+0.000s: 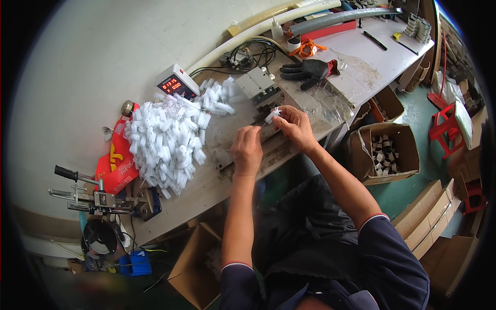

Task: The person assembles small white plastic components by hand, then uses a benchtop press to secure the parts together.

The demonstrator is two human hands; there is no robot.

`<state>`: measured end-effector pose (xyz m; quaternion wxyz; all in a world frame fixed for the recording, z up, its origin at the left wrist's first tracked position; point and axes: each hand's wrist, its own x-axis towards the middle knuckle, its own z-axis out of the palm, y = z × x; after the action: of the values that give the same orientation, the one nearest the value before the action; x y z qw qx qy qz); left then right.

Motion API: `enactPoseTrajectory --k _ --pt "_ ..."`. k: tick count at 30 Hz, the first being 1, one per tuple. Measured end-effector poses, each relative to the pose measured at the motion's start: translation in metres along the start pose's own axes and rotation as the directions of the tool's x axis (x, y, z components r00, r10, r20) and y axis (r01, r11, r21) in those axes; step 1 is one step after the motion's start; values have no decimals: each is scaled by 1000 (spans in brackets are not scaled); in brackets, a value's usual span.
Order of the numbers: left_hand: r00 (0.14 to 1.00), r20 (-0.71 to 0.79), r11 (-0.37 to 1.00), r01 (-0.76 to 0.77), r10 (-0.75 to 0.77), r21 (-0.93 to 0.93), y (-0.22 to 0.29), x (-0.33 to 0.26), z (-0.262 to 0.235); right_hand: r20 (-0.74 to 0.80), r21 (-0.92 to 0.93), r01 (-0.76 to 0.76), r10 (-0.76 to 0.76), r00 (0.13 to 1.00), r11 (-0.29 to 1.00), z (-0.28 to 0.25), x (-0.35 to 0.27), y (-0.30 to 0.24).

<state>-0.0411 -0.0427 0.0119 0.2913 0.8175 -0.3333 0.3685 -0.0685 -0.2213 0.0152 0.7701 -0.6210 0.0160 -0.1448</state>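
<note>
The right hand (293,124) pinches one small white bristle brush (272,114) at the metal fixture (261,89). The left hand (247,150) rests curled, seemingly empty, on the counter (217,181). At nine o'clock, a big heap of brushes (165,139) waits.

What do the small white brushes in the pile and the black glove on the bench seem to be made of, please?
The brushes look like white plastic bristles, probably on thin wire stems: fuzzy, matte, slightly translucent. The glove looks like knit fabric with a black rubbery coating, dull and creased, with a red cuff.
</note>
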Motion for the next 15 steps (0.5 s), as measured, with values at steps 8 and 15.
enactPoseTrajectory --k 8,15 --pt "999 41 999 17 -15 -46 8 3 -1 114 -101 -43 55 992 994 -10 2 3" --pt "949 108 909 315 -296 -274 18 -16 -2 348 -162 35 24 937 986 -2 -2 1"
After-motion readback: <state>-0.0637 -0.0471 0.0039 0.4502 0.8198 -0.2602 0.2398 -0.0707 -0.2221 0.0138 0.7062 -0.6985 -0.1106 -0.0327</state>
